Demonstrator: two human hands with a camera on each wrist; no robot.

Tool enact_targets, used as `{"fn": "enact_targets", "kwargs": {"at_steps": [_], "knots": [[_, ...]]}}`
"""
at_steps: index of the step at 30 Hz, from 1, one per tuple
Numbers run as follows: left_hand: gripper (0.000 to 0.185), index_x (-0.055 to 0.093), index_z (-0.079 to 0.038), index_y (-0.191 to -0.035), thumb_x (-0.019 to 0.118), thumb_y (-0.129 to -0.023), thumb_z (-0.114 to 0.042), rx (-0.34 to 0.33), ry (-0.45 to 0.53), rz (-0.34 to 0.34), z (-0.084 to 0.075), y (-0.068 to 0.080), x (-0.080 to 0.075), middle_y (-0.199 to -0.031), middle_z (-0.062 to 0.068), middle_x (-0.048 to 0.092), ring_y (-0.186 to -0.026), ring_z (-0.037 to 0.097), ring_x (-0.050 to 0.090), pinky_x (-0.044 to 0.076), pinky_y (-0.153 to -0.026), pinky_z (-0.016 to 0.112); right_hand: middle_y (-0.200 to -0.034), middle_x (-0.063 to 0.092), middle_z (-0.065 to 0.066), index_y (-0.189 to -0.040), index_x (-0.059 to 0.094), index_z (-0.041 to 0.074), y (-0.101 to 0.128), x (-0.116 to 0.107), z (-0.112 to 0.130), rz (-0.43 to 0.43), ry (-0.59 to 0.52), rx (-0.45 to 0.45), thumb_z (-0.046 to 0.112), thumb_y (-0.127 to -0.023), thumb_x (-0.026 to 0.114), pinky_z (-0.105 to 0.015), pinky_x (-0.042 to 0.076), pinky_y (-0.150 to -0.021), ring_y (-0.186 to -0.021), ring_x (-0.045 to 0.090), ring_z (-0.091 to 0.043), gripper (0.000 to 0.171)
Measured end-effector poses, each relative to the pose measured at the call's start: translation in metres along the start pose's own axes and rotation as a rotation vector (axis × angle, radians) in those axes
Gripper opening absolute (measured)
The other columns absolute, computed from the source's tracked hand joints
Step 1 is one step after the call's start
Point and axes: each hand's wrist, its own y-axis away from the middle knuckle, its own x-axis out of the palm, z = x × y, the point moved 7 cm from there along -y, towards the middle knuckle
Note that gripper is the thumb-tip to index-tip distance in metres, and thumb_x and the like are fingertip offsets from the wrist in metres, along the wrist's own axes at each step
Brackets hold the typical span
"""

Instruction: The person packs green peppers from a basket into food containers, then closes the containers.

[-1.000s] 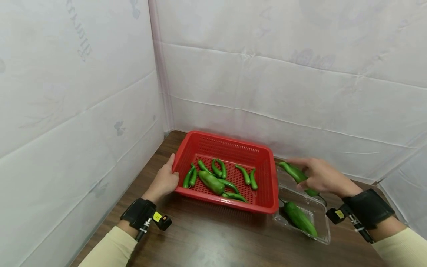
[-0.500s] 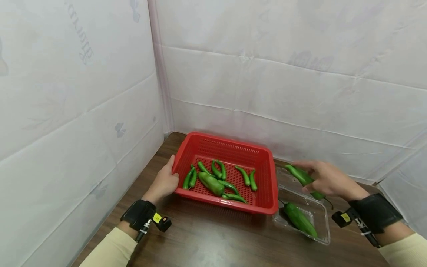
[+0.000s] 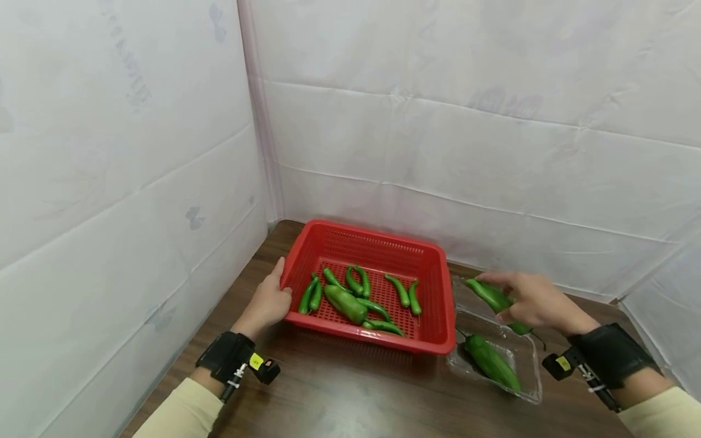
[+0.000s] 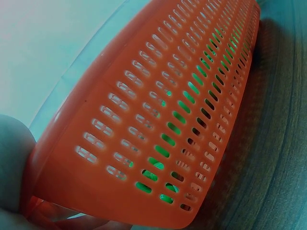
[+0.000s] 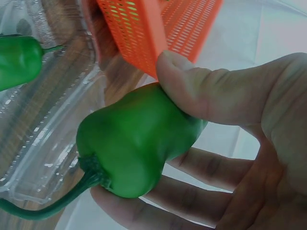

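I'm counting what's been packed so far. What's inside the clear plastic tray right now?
One large green pepper lies inside the clear tray. The right hand holds a second pepper above its far end, hiding that part of the tray.

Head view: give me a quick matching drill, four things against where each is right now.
Things:
1. left hand
2. right hand
3. large pepper
4. small chillies

Places:
A. lying in the clear tray
B. lying in the red basket
C. on the basket's left rim
D. gripping a held pepper above the tray

Pairs: 1-C, 2-D, 3-A, 4-B
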Motion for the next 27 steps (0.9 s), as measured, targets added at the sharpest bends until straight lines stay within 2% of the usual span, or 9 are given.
{"fn": "enact_targets", "kwargs": {"at_steps": [4,8,12,17,20,23,27], "knots": [[0.074,-0.001,-0.002,-0.167,0.038,-0.104,-0.003,-0.01,0.0,-0.001,0.003,0.003,-0.002,-0.168,0.029,0.026,-0.148,0.047,0.041,0.038,-0.118,0.063,-0.082,0.065,0.0,-0.148,0.058,0.013,-0.001,0.01,-0.002,0.029,-0.018,0.004,0.013,-0.077,0.089,-0.029,0.043,-0.059,-0.073,0.053,-0.014,0.078],[0.074,-0.001,-0.001,-0.166,0.038,-0.104,-0.003,0.004,0.011,0.006,0.002,0.003,-0.001,-0.169,0.029,0.024,-0.149,0.047,0.04,0.037,-0.119,0.063,-0.099,0.07,-0.006,-0.149,0.057,0.011,0.001,0.018,-0.007,0.05,-0.037,0.028,0.01,-0.077,0.088,-0.03,0.044,-0.059,-0.078,0.058,-0.013,0.079],[0.074,-0.002,-0.002,-0.166,0.038,-0.104,-0.003,0.014,0.022,0.007,0.001,0.0,0.0,-0.17,0.029,0.023,-0.15,0.046,0.038,0.036,-0.12,0.062,-0.107,0.072,-0.012,-0.149,0.057,0.011,0.002,0.026,-0.012,0.067,-0.052,0.039,0.006,-0.076,0.087,-0.032,0.046,-0.059,-0.076,0.06,-0.014,0.079],[0.074,-0.002,-0.001,-0.166,0.038,-0.104,-0.003,0.01,0.01,0.008,0.0,-0.001,-0.001,-0.17,0.028,0.022,-0.151,0.045,0.037,0.034,-0.121,0.061,-0.097,0.069,-0.005,-0.146,0.061,0.013,0.003,0.039,-0.015,0.066,-0.06,0.05,0.006,-0.074,0.088,-0.031,0.047,-0.058,-0.075,0.057,-0.015,0.077],[0.074,-0.001,-0.001,-0.166,0.038,-0.104,-0.003,0.007,0.002,0.008,-0.001,-0.001,-0.001,-0.17,0.029,0.023,-0.151,0.045,0.038,0.034,-0.121,0.062,-0.095,0.07,-0.004,-0.144,0.062,0.013,0.005,0.048,-0.016,0.068,-0.069,0.073,0.003,-0.073,0.088,-0.031,0.048,-0.057,-0.074,0.059,-0.016,0.076],[0.074,-0.001,-0.002,-0.166,0.038,-0.104,-0.004,0.005,0.001,0.009,-0.001,-0.001,0.0,-0.169,0.029,0.024,-0.15,0.045,0.039,0.035,-0.121,0.062,-0.091,0.068,-0.004,-0.143,0.063,0.014,0.007,0.057,-0.019,0.077,-0.067,0.106,0.0,-0.072,0.087,-0.03,0.045,-0.054,-0.071,0.056,-0.015,0.077],[0.074,-0.001,-0.002,-0.167,0.038,-0.104,-0.004,0.003,0.003,0.011,-0.002,-0.002,0.001,-0.169,0.029,0.023,-0.15,0.046,0.039,0.036,-0.12,0.063,-0.072,0.049,0.003,-0.142,0.065,0.016,0.01,0.07,-0.02,0.083,-0.038,0.127,-0.002,-0.071,0.085,-0.026,0.033,-0.052,-0.062,0.04,-0.012,0.076]]}}
